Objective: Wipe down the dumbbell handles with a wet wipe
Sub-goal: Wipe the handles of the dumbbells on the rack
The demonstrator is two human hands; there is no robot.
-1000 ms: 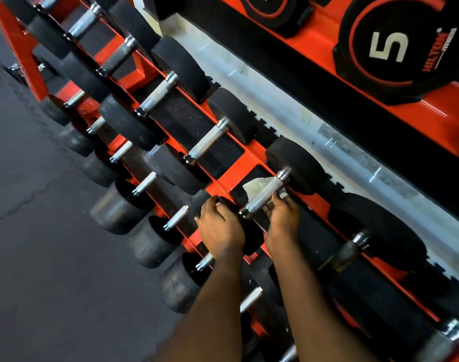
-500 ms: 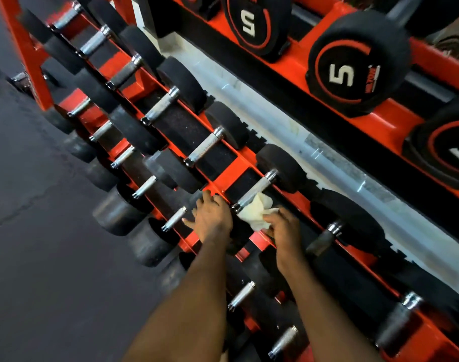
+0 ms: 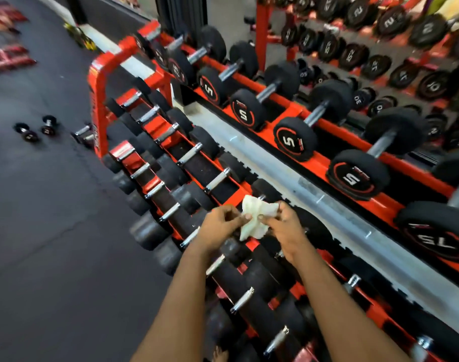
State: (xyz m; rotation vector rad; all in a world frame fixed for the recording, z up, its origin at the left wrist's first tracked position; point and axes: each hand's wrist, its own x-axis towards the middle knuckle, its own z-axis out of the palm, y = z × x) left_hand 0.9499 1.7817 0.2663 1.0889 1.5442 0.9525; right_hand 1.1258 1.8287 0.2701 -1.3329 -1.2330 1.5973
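Observation:
A crumpled pale wet wipe [image 3: 254,218] hangs in the air between both my hands, just above the orange rack. My left hand [image 3: 219,228] pinches its left edge and my right hand [image 3: 284,228] pinches its right side. Rows of black dumbbells with silver handles [image 3: 218,180] lie on the rack's [image 3: 97,100] sloping tiers below and to the left. The dumbbell directly under the wipe is mostly hidden by my hands.
A higher tier to the right carries larger dumbbells marked 5 [image 3: 292,142]. More racks of numbered weights [image 3: 379,61] fill the background. Two small dumbbells [image 3: 36,128] lie on the dark rubber floor [image 3: 53,231] at left.
Both hands have lifted off the dumbbell; the left hand left the dumbbell head and now pinches the wipe together with the right. The view has tilted up, showing more of the room.

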